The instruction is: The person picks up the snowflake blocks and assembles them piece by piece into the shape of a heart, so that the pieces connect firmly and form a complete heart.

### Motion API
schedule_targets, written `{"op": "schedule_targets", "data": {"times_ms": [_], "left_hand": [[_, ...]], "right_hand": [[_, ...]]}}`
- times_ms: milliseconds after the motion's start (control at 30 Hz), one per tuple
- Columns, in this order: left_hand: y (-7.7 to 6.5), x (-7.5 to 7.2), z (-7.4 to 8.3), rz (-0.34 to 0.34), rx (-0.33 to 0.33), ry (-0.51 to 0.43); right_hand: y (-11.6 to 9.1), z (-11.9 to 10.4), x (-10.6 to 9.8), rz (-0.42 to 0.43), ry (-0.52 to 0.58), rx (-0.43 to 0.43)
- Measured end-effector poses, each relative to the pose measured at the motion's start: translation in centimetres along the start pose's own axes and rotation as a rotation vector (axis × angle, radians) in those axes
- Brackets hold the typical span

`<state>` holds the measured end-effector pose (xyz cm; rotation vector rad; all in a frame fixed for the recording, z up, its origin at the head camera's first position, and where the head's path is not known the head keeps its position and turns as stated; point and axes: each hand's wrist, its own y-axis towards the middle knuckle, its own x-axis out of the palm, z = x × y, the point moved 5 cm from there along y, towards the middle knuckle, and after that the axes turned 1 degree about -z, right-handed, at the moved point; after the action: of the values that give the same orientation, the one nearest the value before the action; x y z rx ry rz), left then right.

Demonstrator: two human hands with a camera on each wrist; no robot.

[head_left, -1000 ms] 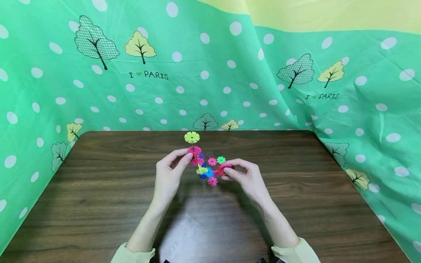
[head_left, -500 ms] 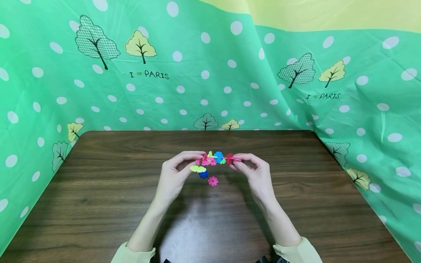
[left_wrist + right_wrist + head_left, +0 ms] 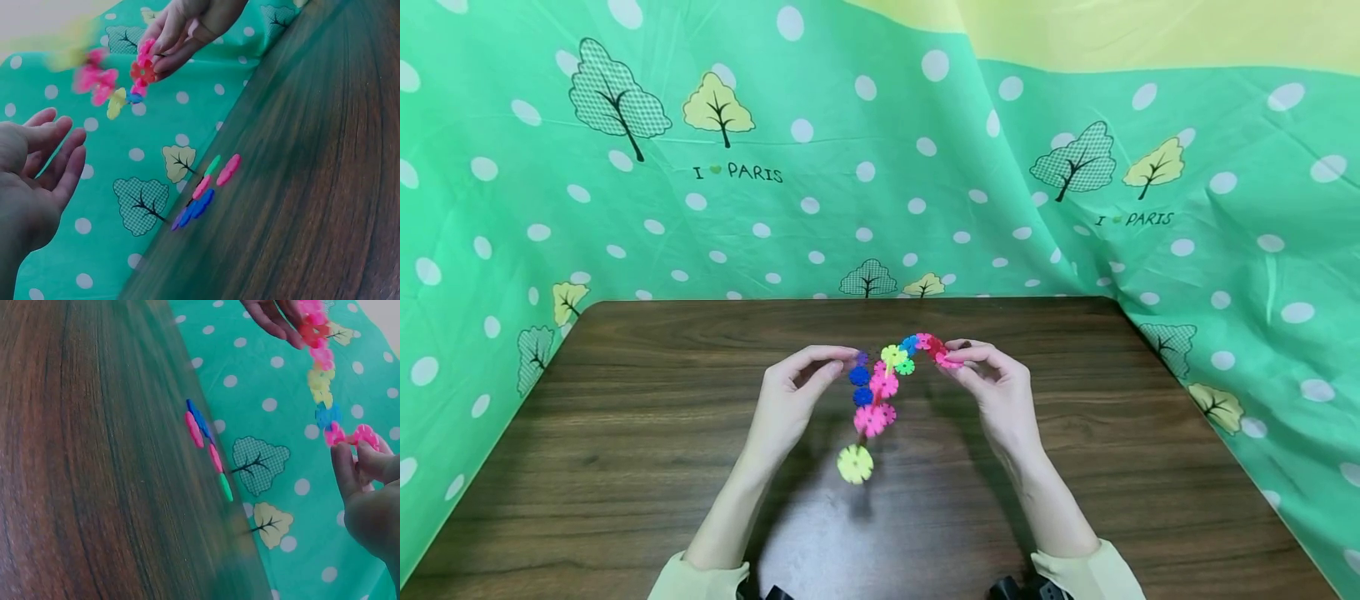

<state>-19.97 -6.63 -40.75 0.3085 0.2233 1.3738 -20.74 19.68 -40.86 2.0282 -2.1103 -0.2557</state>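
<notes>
My right hand (image 3: pixel 1000 390) pinches one end of a chain of interlocking plastic snowflake discs (image 3: pixel 883 384) between thumb and fingers. Pink, red, blue and yellow pieces make up the chain, which hangs in the air and ends in a yellow disc (image 3: pixel 855 464). In the left wrist view the chain's far end is blurred. My left hand (image 3: pixel 37 178) holds nothing; its fingers are loosely bent, a little apart from the chain. The right wrist view shows the pinched pink disc (image 3: pixel 365 436) at my right fingertips.
Several loose discs lie on the dark wooden table (image 3: pixel 625 467) beneath the chain, among them a blue disc (image 3: pixel 859 376), a purple disc (image 3: pixel 862 358) and a green disc (image 3: pixel 905 367). A green dotted cloth (image 3: pixel 880 200) hangs around the table's back and sides.
My left hand has let go of the chain. Its yellow end has swung from the far side down towards me. The right hand has moved slightly right and up, still gripping its end.
</notes>
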Motion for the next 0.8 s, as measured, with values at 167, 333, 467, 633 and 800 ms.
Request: {"op": "schedule_targets", "data": {"times_ms": [167, 333, 467, 633, 800], "left_hand": [[-0.1, 0.2, -0.8, -0.009, -0.126, 0.078], [-0.2, 1.0, -1.7, -0.06, -0.213, 0.193], [-0.2, 1.5, -2.1, -0.086, -0.227, 0.21], [-0.3, 2.0, -2.3, -0.133, -0.244, 0.207], [-0.4, 2.4, -2.7, -0.173, -0.3, 0.196]], "right_hand": [[-0.1, -0.1, 0.2, -0.039, -0.085, -0.042], [-0.3, 0.1, 0.9, -0.119, -0.119, -0.055], [-0.6, 0.3, 1.6, -0.175, -0.135, -0.048], [-1.0, 0.4, 2.6, -0.226, -0.158, -0.037], [-1.3, 0.5, 3.3, -0.281, -0.165, -0.037]]}}
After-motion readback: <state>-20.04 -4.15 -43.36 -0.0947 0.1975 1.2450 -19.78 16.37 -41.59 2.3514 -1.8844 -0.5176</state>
